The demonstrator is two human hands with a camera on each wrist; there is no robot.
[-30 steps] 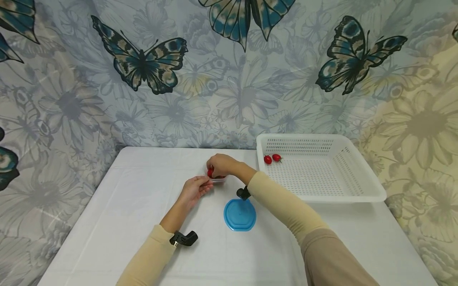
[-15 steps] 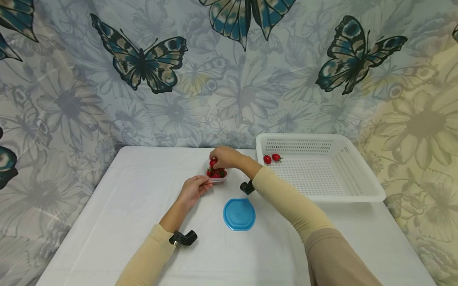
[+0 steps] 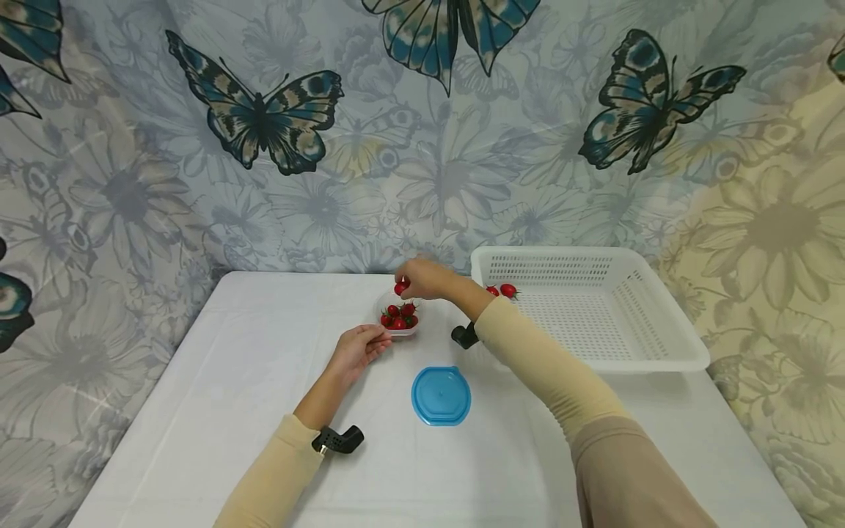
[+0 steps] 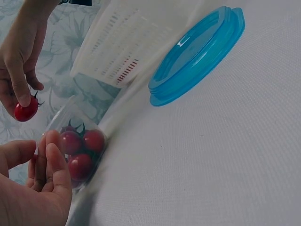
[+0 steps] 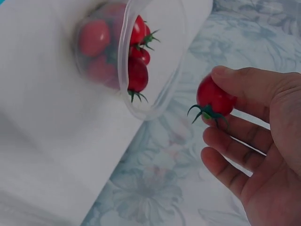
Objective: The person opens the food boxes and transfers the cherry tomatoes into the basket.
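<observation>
A small clear plastic container (image 3: 404, 333) with several cherry tomatoes (image 3: 399, 323) inside stands toward the back of the table. My left hand (image 3: 359, 350) holds its near left side, thumb and fingers at the wall; in the left wrist view the fingers hide part of it. Above and behind the container, my right hand (image 3: 428, 279) pinches one cherry tomato (image 5: 214, 96) between thumb and fingers, green stem pointing away from the palm. That tomato is apart from the container, whose open mouth shows in the right wrist view.
A blue round lid (image 3: 441, 396) lies on the white table in front of the container. To the right stands a white perforated basket (image 3: 634, 365) with two cherry tomatoes (image 3: 507, 290) at its left end, one partly behind the right wrist. A patterned cloth (image 3: 422, 183) hangs behind.
My right hand has lifted a cherry tomato out of the container and moved it up and slightly right. The tomatoes below are now uncovered. My left hand has stayed at the container.
</observation>
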